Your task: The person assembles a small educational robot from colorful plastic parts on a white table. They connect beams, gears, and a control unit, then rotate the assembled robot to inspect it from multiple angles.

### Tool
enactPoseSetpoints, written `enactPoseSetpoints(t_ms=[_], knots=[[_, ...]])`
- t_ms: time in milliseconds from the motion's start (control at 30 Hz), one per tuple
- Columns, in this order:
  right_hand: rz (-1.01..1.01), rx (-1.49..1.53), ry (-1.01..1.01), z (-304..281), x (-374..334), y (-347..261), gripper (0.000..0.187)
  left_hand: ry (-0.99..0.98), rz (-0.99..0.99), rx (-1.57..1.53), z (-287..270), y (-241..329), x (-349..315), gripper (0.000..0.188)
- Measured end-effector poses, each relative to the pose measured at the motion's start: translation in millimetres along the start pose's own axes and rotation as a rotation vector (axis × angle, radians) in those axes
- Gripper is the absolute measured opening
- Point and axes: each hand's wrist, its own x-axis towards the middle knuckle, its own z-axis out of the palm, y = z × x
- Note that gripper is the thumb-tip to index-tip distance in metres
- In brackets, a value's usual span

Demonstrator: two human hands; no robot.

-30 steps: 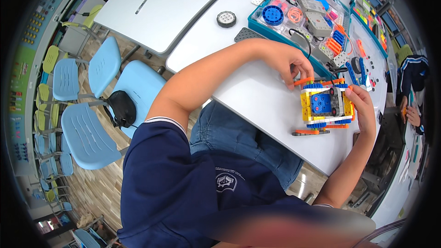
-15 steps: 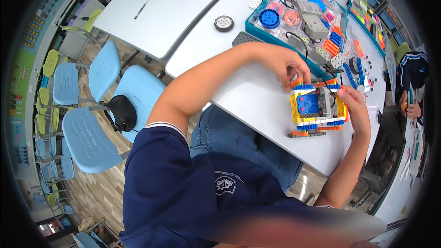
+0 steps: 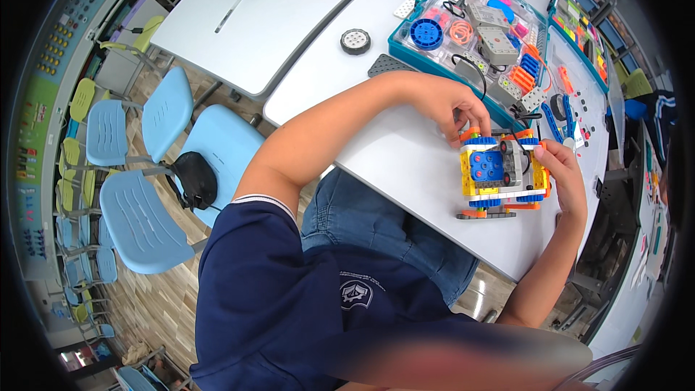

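Note:
A building-brick model (image 3: 486, 166) with yellow sides, a blue block, white beams, blue gears and orange parts stands on the white table (image 3: 405, 166). My left hand (image 3: 456, 105) reaches over its far left corner, with the fingers bent onto an orange piece there. At the right side, my right hand (image 3: 563, 166) pinches the model's edge between thumb and fingers. A grey motor-like part with a dark cable sits on top of the model. My left fingertips are partly hidden behind the knuckles.
Behind the model lies a teal-rimmed parts box (image 3: 416, 58) full of gears, grey modules and cables. A grey wheel (image 3: 355, 41) and a dark perforated plate (image 3: 389, 64) are to its left. Blue beams (image 3: 552, 122) lie to the right. Light-blue chairs (image 3: 141, 221) stand at left.
The view has shifted slightly. Both hands keep their hold on the model, with hardly any movement. At far right, the other person's hands are no longer plainly seen.

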Motion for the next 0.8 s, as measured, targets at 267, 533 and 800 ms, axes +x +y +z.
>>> enactPoseSetpoints(t_ms=[267,533,800], knots=[[0.009,0.036,-0.007,-10,4,7,0.034,0.003,0.027,-0.013,0,-2,1,0.046],[0.023,0.070,-0.016,-1,5,6,0.035,0.000,0.006,-0.005,-1,0,-1,0.047],[0.020,0.058,-0.070,7,6,5,0.035,-0.008,-0.009,0.003,-2,2,-1,0.055]])
